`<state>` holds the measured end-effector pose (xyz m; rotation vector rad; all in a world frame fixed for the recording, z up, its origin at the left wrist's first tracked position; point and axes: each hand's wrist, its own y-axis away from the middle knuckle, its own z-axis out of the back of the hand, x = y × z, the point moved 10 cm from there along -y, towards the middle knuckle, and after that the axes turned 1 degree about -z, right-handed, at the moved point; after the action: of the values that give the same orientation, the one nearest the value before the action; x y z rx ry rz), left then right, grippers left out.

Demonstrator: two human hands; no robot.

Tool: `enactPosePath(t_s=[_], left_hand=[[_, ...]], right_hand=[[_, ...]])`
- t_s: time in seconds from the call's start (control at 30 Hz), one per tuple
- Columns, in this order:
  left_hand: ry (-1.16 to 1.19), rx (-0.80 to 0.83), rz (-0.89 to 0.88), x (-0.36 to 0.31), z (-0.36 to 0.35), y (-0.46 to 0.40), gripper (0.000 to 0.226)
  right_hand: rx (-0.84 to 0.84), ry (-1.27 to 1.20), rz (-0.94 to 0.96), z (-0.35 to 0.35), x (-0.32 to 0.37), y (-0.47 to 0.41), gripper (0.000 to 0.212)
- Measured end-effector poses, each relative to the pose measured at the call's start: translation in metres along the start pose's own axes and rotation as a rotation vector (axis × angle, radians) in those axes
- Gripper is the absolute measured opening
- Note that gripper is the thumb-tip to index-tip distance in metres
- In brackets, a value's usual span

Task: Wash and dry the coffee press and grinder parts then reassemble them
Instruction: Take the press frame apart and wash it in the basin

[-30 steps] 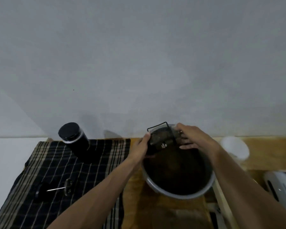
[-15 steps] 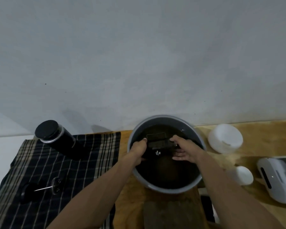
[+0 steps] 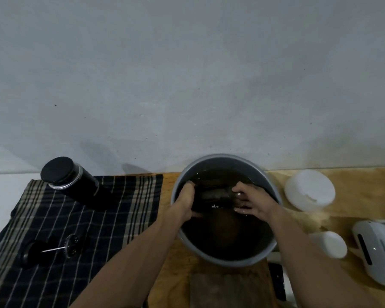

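Observation:
A grey basin (image 3: 226,160) of dark water sits on the wooden table against the wall. Both my hands are inside it, holding the dark coffee press body (image 3: 216,193) sideways under the water. My left hand (image 3: 187,202) grips its left end and my right hand (image 3: 252,202) wraps its right end. The part is murky and its details are hard to make out. On the checked cloth (image 3: 120,207) to the left stands a black cylindrical grinder (image 3: 69,181), and the plunger with its thin rod and filter disc (image 3: 65,246) lies nearer me.
A white round lid (image 3: 309,190) and a smaller white cup (image 3: 329,243) lie right of the basin, with a white appliance (image 3: 378,250) at the right edge. A dark board (image 3: 227,290) and a black phone (image 3: 276,281) lie in front of the basin.
The press body, held above the basin's far rim a second ago, has been lowered into the water and now lies sideways. Both hands went down with it. The camera tilted, showing more table on the right.

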<state>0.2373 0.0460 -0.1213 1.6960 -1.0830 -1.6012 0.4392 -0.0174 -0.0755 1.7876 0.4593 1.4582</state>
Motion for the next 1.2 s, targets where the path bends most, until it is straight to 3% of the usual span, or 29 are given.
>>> enactPosePath(t_s=[0.13, 0.23, 0.33, 0.5, 0.6, 0.73, 0.93, 1.2], left_hand=[[0.138, 0.087, 0.121, 0.004, -0.008, 0.005, 0.051], [0.067, 0.085, 0.137, 0.006, -0.008, 0.010, 0.050], [0.090, 0.075, 0.017, -0.002, -0.010, 0.008, 0.043], [0.217, 0.112, -0.202, -0.020, -0.012, 0.012, 0.044], [0.256, 0.156, -0.335, -0.032, -0.014, 0.021, 0.053], [0.294, 0.193, -0.494, -0.053, -0.012, 0.037, 0.049], [0.096, 0.069, -0.283, -0.027, -0.013, 0.020, 0.042], [-0.088, 0.003, -0.203, -0.013, -0.009, 0.005, 0.035]], right_hand=[[0.049, 0.091, 0.273, -0.004, 0.021, 0.012, 0.066], [0.113, 0.264, 0.371, -0.009, 0.023, 0.023, 0.067], [0.108, 0.287, 0.349, -0.005, 0.018, 0.032, 0.067], [-0.148, 0.179, 0.265, 0.025, 0.011, 0.035, 0.038], [-0.095, 0.144, 0.202, 0.016, 0.006, 0.033, 0.033], [-0.026, 0.087, 0.233, 0.003, 0.011, 0.029, 0.015], [-0.070, 0.171, 0.216, 0.005, 0.001, 0.014, 0.012], [-0.080, 0.129, 0.085, -0.008, -0.006, -0.004, 0.029]])
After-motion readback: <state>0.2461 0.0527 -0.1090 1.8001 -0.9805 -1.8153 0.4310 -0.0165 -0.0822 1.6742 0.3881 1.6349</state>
